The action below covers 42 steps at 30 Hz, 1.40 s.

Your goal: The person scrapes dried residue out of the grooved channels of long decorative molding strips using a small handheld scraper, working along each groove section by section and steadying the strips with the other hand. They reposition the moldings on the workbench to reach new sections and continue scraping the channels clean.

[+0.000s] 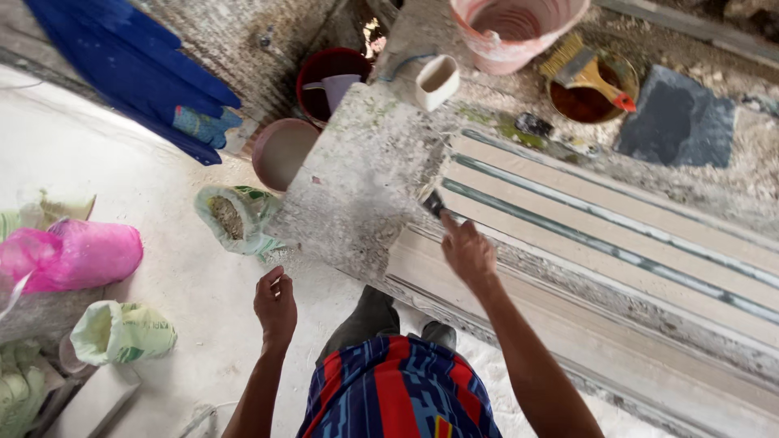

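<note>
Under my right hand [468,253], clenched on a small dark-bladed scraper [434,203], the long pale moulded slab [617,243] looks partly smoothed, while my left hand [276,304] hangs loosely curled, holding nothing.

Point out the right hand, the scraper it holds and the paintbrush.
right hand [468,253]: head view, back of the hand.
scraper [433,203]: head view, dark blade beyond the fingers.
paintbrush [578,65]: head view, metal band below the bristles.

right hand [468,253] gripping scraper [434,203], moulding [600,235]

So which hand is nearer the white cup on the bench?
Right. The right hand sits on the bench below the white cup, holding a small dark tool; the left hand hangs lower, off the bench edge.
</note>
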Tool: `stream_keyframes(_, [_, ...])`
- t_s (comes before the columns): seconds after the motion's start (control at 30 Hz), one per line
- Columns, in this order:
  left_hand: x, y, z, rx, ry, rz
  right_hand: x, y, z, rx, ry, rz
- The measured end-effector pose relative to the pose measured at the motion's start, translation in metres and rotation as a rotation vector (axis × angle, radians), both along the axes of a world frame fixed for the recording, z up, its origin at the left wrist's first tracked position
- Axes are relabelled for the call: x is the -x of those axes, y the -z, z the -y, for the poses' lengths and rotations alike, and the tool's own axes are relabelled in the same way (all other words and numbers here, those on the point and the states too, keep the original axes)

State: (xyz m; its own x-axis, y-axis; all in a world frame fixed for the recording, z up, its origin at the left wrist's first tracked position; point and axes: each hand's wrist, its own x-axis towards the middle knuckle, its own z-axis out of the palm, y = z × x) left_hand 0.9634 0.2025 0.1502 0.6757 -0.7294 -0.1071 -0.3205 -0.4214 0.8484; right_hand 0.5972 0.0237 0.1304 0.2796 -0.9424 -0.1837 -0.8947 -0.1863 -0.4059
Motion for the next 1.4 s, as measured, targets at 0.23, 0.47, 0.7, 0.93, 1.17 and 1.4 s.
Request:
stream_keyframes(0.23, [-0.062, 0.042, 0.042, 0.220, -0.110, -0.192, -0.160, -0.012, -0.023, 0.000, -0.406, 0.167])
stream_keyframes(0.47, [-0.146, 0.054, 0.071, 0.196, -0.225, -0.404, -0.360, 0.015, 0.047, -0.381, -0.415, 0.078])
stream_keyframes(0.7, [-0.235, 0.064, 0.070, 0.095, -0.225, -0.424, -0.389, 0.019, 0.056, -0.453, -0.439, -0.366])
stream_keyframes(0.93, [-0.283, 0.065, 0.094, 0.000, -0.240, -0.396, -0.366, -0.037, 0.072, -0.664, -0.346, -0.647])
stream_keyframes(1.17, [-0.272, 0.071, 0.113, 0.110, -0.292, -0.590, -0.410, -0.039, 0.074, -0.435, -0.383, -0.605])
stream_keyframes(1.4, [-0.272, 0.067, 0.122, 0.118, -0.186, -0.568, -0.419, -0.047, 0.031, -0.432, -0.222, -0.275])
